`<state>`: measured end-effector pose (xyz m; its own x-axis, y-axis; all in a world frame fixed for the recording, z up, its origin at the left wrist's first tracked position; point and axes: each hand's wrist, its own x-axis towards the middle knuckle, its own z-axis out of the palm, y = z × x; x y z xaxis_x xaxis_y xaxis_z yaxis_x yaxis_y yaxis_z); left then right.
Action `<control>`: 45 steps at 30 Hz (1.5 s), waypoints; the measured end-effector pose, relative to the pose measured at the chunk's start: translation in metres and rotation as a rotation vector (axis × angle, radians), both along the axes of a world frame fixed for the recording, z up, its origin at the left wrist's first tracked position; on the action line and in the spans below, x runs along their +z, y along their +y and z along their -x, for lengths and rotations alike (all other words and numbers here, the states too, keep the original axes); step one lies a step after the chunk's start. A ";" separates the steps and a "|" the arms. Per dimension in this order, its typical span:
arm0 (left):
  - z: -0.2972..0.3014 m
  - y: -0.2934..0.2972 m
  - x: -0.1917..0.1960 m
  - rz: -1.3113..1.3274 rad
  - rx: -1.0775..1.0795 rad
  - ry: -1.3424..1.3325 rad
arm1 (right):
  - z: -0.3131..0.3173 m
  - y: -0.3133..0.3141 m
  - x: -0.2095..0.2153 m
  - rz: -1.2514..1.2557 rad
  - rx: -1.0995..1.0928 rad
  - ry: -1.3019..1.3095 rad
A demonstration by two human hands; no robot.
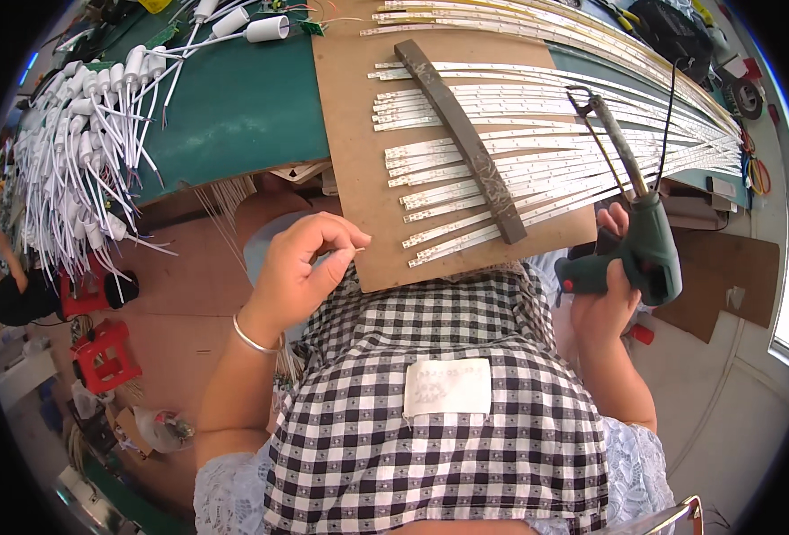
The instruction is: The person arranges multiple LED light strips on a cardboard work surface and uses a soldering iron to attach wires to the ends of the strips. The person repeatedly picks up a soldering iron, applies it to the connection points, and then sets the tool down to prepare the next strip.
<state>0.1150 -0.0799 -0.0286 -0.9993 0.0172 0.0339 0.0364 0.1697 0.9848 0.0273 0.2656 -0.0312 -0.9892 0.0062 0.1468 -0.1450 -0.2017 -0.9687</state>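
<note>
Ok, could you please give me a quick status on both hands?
Left hand pinching thin wire at board edge. Right hand gripping green soldering gun. Dark bar pins white strips.

**What the view keeps out of sight**

The right hand [604,299] wraps the green soldering gun [644,254], hiding most of its grip. Whatever the left hand [301,267] pinches between thumb and fingertip is too small to tell. The flat dark bar [461,138] covers a band of the white strips [537,152]. The strips' far ends blur toward the rim. The counter [234,107] runs out past the upper edge.
</note>
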 end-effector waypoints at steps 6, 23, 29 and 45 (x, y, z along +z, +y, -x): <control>-0.002 0.014 0.000 0.154 -0.115 0.045 | 0.013 0.001 -0.009 0.057 0.064 -0.052; 0.038 0.046 0.052 0.502 -0.474 -0.079 | -0.007 0.021 0.012 -0.087 0.115 -0.063; 0.026 0.042 0.050 0.549 -0.252 -0.040 | -0.038 0.058 0.017 -0.219 0.511 -0.296; 0.000 0.070 0.008 0.658 0.199 0.117 | -0.043 0.066 -0.005 -0.413 0.782 0.093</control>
